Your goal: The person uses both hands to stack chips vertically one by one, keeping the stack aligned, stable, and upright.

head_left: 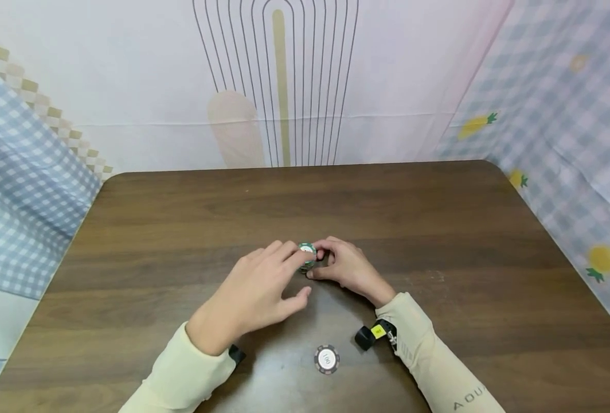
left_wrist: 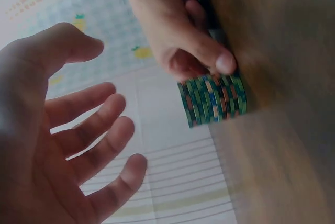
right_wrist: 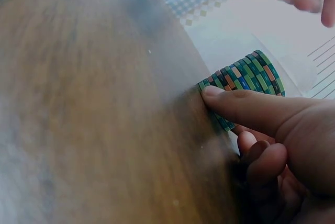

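Note:
A stack of poker chips stands on the table, its top chip green with a white centre. Seen from the side in the left wrist view, the stack shows green edges with orange, black and blue marks. My right hand holds the stack low down, its thumb along the side near the table. Above and to the left of the stack, my left hand is spread with loosely bent fingers. In the head view its index finger overlaps the chips, while the left wrist view shows its fingers apart from them.
A single grey chip with a white centre lies flat near the front, between the forearms. The brown wooden table ends at a patterned white cloth behind. Checked cloths hang at both sides.

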Motion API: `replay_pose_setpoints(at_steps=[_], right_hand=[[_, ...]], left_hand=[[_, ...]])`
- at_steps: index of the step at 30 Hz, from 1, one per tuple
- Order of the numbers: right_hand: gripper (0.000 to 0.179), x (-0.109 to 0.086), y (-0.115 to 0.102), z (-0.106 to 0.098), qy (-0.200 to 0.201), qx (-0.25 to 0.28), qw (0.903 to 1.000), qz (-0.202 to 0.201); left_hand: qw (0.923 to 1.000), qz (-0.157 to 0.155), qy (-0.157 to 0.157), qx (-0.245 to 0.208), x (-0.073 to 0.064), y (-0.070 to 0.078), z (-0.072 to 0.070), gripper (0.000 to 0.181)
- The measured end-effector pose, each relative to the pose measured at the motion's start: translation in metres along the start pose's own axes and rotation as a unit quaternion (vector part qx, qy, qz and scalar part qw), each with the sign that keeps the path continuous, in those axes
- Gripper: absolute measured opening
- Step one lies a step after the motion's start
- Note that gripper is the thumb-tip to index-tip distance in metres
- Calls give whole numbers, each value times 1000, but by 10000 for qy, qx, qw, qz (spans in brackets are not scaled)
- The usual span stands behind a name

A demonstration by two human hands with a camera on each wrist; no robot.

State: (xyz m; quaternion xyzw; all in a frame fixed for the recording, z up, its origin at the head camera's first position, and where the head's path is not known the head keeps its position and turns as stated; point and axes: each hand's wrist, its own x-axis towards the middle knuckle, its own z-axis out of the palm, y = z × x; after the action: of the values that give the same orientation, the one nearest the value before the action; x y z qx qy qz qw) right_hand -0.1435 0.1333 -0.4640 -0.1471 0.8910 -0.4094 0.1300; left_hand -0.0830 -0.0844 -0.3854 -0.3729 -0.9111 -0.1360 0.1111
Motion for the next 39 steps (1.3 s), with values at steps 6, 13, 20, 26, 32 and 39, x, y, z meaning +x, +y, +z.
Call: replay_pose_setpoints(at_steps=[6,13,20,26,32,39], right_hand=[[44,-4,2,3,21,73,9999,102],[45,-7,5,4,5,129,9999,85],[45,1,0,-1,86,116,9998,-124],[45,4,0,0,51,114,9999,-119],[46,1,-1,1,70,127,9998,-126],[44,-1,-2,0,32,116,9999,-83]], left_hand=[[9987,154,-479,-123,-17,19,8,42],[9933,406,-1077,134,-34,42,26,43],[9896,551,-1218,534,-38,53,33,46],[9891,350,-1207,763,-38,64,39,50],[9885,64,-1125,1005,-40,76,42,53],[9894,-247,-1302,588,-40,85,44,43]])
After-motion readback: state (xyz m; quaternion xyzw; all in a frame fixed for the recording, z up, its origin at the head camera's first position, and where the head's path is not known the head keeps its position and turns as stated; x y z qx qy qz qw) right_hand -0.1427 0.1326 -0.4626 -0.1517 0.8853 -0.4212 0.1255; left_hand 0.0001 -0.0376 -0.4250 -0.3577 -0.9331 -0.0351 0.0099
